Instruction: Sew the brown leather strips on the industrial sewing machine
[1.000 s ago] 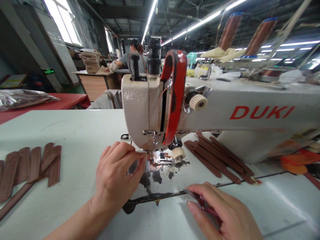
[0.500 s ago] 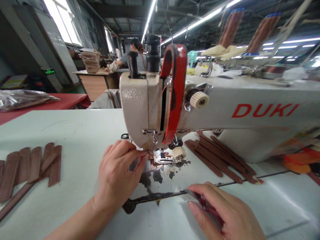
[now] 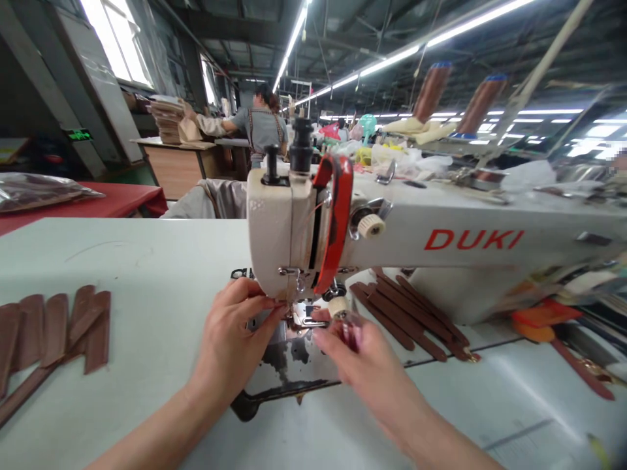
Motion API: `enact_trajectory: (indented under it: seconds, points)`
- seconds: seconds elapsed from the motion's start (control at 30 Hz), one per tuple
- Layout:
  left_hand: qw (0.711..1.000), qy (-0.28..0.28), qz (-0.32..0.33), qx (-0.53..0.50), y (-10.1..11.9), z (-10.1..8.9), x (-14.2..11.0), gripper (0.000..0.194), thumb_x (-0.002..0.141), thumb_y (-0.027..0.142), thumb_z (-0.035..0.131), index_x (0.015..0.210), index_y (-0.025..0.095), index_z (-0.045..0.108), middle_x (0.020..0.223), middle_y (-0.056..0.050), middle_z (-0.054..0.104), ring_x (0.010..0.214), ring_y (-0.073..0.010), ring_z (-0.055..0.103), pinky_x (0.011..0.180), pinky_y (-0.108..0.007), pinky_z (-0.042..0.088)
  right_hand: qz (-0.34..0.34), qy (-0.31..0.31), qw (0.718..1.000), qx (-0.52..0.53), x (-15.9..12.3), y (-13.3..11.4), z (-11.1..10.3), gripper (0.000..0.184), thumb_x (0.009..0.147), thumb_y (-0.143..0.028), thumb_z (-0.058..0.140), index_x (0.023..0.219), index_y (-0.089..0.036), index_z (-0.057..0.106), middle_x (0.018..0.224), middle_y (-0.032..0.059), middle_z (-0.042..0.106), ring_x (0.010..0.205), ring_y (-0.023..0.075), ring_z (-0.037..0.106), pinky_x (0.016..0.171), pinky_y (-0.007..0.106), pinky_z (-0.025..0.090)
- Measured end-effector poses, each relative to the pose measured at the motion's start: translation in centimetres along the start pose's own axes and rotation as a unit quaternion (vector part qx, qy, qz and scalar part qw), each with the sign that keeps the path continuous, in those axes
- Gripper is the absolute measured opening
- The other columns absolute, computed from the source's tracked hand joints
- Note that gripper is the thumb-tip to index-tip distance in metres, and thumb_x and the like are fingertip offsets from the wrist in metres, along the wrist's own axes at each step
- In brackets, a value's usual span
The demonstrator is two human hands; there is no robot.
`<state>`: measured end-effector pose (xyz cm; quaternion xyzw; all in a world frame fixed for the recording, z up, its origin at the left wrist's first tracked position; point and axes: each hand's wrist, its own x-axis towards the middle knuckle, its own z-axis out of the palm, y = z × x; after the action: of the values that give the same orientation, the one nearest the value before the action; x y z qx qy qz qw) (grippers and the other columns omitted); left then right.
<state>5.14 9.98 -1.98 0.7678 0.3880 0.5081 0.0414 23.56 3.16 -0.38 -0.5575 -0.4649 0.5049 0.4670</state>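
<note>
The big pale work table [image 3: 122,274] fills the lower view, and on it sits the white sewing machine [image 3: 441,241], its head facing us with a red guard [image 3: 336,215] curving down the front. Behind the machine's arm stand two brown thread cones [image 3: 431,91]. Far back, another person [image 3: 259,127] is at a bench beside a stack of material [image 3: 169,117].

Down on the table, a pile of brown strips [image 3: 406,313] lies just right of the needle area, partly under the machine arm, and a second fan of brown strips [image 3: 53,326] lies well apart at the left edge.

Now the hands: the left hand [image 3: 230,346] is pinched, thumb and forefinger meeting right at the presser foot [image 3: 304,320], on something too small to make out. The right hand [image 3: 362,359] is close beside it, blurred, fingers curled around a small reddish tool [image 3: 350,333] whose tip points toward the foot.
</note>
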Motion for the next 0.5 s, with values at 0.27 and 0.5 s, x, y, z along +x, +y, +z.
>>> enact_trajectory:
  seconds: [0.27, 0.5]
  points:
    - [1.000, 0.003, 0.005, 0.027, 0.0, -0.1, 0.3, 0.016, 0.088, 0.025, 0.062, 0.075, 0.023, 0.072, 0.085, -0.003, 0.066, 0.080, -0.0218, 0.059, 0.072, -0.036, 0.044, -0.009, 0.056, 0.989, 0.136, 3.5, -0.4, 4.1, 0.041, 0.065, -0.049, 0.076, 0.075, -0.019, 0.050, 0.055, -0.0100, 0.037, 0.044, 0.0047, 0.022, 0.037, 0.019, 0.016]
    - [0.999, 0.020, 0.037, 0.029, 0.6, -1.2, 0.3, 0.015, 0.089, 0.023, 0.064, 0.075, 0.021, 0.069, 0.080, -0.003, 0.063, 0.075, -0.0198, 0.058, 0.071, -0.034, 0.045, -0.024, 0.042, 0.992, 0.115, 2.6, 0.3, 3.4, 0.042, 0.073, -0.056, 0.072, 0.077, -0.020, 0.050, 0.057, -0.0088, 0.037, 0.046, 0.0061, 0.023, 0.039, 0.020, 0.017]
